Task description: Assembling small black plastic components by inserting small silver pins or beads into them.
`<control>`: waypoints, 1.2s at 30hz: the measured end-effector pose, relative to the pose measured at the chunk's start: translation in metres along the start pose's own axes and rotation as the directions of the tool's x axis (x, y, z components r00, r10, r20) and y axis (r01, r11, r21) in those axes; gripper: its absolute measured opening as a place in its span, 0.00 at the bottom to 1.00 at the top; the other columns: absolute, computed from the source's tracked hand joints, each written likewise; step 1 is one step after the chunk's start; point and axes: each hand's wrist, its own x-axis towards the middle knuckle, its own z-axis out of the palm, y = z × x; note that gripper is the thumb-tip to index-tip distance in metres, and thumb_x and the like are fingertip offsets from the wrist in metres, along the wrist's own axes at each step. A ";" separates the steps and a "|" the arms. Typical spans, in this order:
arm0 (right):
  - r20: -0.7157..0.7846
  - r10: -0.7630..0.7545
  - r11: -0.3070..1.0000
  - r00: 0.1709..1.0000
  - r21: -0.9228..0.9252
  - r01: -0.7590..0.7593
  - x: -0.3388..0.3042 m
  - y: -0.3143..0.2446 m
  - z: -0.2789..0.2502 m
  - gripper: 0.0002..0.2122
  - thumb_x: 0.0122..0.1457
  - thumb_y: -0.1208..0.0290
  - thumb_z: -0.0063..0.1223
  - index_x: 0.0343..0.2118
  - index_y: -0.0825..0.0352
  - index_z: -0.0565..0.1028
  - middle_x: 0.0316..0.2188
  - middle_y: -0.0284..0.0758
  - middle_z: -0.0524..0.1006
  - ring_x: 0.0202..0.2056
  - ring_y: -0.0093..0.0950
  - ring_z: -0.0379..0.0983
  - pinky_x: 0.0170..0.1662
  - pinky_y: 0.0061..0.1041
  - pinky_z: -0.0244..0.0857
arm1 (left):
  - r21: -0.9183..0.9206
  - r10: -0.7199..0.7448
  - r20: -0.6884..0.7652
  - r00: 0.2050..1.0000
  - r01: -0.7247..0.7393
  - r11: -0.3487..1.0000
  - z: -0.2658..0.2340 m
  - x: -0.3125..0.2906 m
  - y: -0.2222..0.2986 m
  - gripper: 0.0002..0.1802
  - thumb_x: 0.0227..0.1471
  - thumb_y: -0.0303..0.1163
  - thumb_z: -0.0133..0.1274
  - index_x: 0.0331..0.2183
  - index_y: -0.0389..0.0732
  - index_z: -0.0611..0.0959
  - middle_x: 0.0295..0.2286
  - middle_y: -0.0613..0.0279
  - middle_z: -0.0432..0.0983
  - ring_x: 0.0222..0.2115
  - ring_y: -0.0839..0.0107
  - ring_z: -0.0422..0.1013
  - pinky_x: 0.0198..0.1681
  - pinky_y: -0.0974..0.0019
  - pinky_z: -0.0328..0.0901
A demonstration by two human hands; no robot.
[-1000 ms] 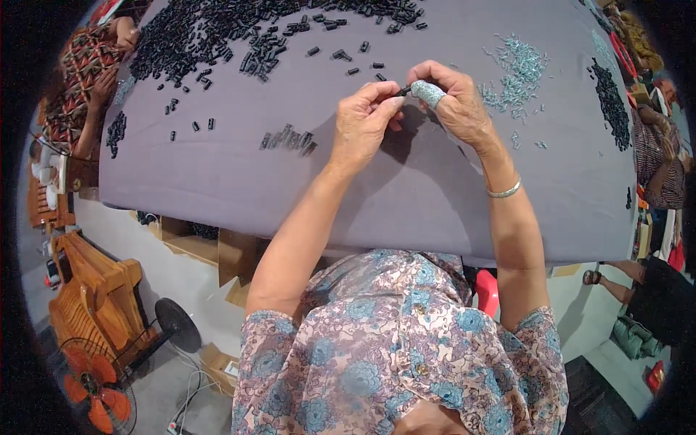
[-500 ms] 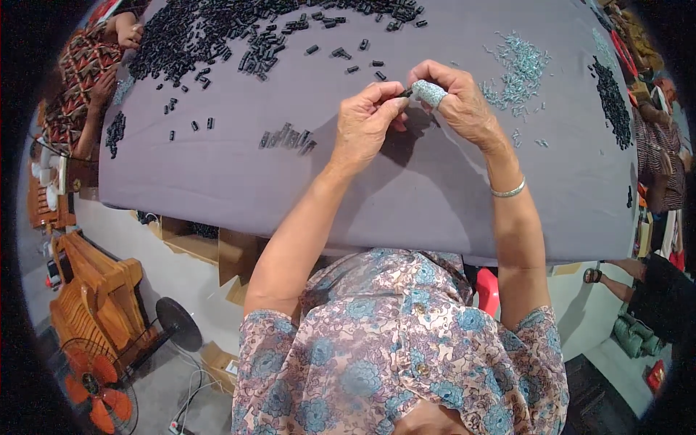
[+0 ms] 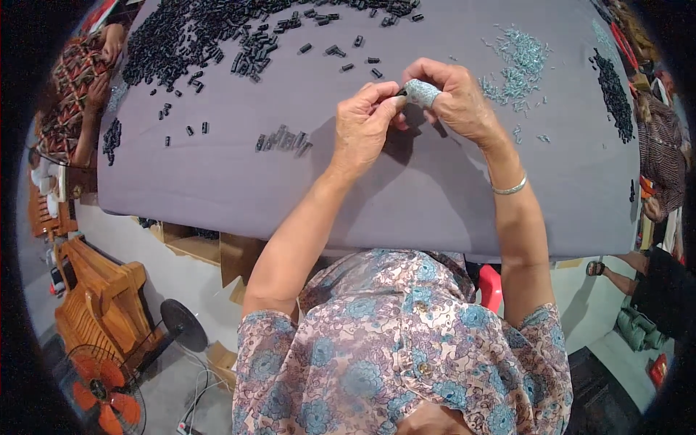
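Observation:
My left hand [image 3: 364, 123] pinches a small black cylindrical piece [image 3: 402, 93] between thumb and fingertips, above the grey cloth-covered table. My right hand [image 3: 458, 98] is brought up against it with the fingers curled in. A pale patterned wrap [image 3: 422, 93] covers the right thumb, which touches the end of the black piece. Whether the right fingers also hold something small is hidden. Just beyond my hands lie several loose black pieces [image 3: 376, 73]. A group of grey translucent pieces [image 3: 283, 138] lies to the left of my left hand.
A large heap of black pieces [image 3: 181, 43] spreads over the far left of the table. Small silvery pins [image 3: 523, 61] lie scattered at the right, with a black pile [image 3: 615, 101] beyond. Another person's arm [image 3: 88, 127] rests at the left edge. A fan [image 3: 105, 395] stands lower left.
Both hands stay together around the black piece with only slight finger movement. The whole view has shifted a little.

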 end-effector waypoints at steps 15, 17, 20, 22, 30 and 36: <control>0.180 0.138 0.756 0.974 0.616 -0.221 -0.006 0.013 0.013 0.15 0.60 0.56 0.44 0.28 0.64 0.69 0.19 0.23 0.64 0.16 0.11 0.53 0.14 0.11 0.47 | -0.037 0.097 -0.003 0.995 -0.097 0.995 -0.001 0.003 0.004 0.11 0.48 0.22 0.55 0.37 0.37 0.82 0.30 0.71 0.67 0.27 0.83 0.64 0.30 0.80 0.62; 0.257 0.107 0.629 0.960 0.731 -0.266 -0.006 0.010 0.014 0.13 0.59 0.58 0.47 0.27 0.64 0.69 0.18 0.21 0.61 0.16 0.10 0.49 0.15 0.11 0.42 | -0.035 0.175 0.036 0.984 -0.173 0.984 0.001 0.002 0.005 0.12 0.47 0.20 0.55 0.37 0.38 0.82 0.30 0.70 0.67 0.31 0.83 0.62 0.35 0.79 0.60; 0.282 0.058 0.587 0.958 0.766 -0.261 -0.008 0.015 0.011 0.11 0.58 0.60 0.48 0.29 0.63 0.70 0.17 0.20 0.59 0.16 0.10 0.46 0.15 0.11 0.38 | -0.012 0.227 0.071 0.971 -0.227 0.974 0.003 0.000 0.006 0.12 0.47 0.20 0.54 0.38 0.37 0.82 0.30 0.70 0.68 0.33 0.82 0.62 0.37 0.78 0.59; 0.295 -0.012 0.537 0.955 0.808 -0.243 -0.007 0.020 0.013 0.10 0.57 0.61 0.50 0.30 0.63 0.72 0.17 0.19 0.59 0.15 0.09 0.46 0.15 0.11 0.37 | -0.014 0.247 0.074 0.966 -0.247 0.969 0.004 -0.001 0.006 0.13 0.46 0.20 0.55 0.37 0.37 0.82 0.30 0.70 0.68 0.32 0.81 0.63 0.37 0.78 0.60; 0.286 0.056 0.426 0.957 0.860 -0.282 -0.007 0.017 0.022 0.08 0.56 0.65 0.51 0.33 0.64 0.73 0.17 0.20 0.62 0.14 0.10 0.46 0.14 0.10 0.37 | 0.012 0.233 0.034 0.972 -0.234 0.972 0.002 -0.003 0.013 0.11 0.45 0.21 0.56 0.36 0.37 0.83 0.29 0.69 0.68 0.32 0.80 0.65 0.36 0.78 0.62; 0.367 0.045 0.462 0.929 0.817 -0.345 -0.003 0.033 0.019 0.13 0.58 0.57 0.46 0.35 0.63 0.72 0.18 0.20 0.60 0.15 0.10 0.47 0.15 0.09 0.39 | 0.136 0.290 0.065 0.955 -0.296 0.945 -0.001 0.001 0.014 0.09 0.47 0.24 0.55 0.34 0.34 0.81 0.31 0.69 0.69 0.31 0.82 0.64 0.34 0.78 0.61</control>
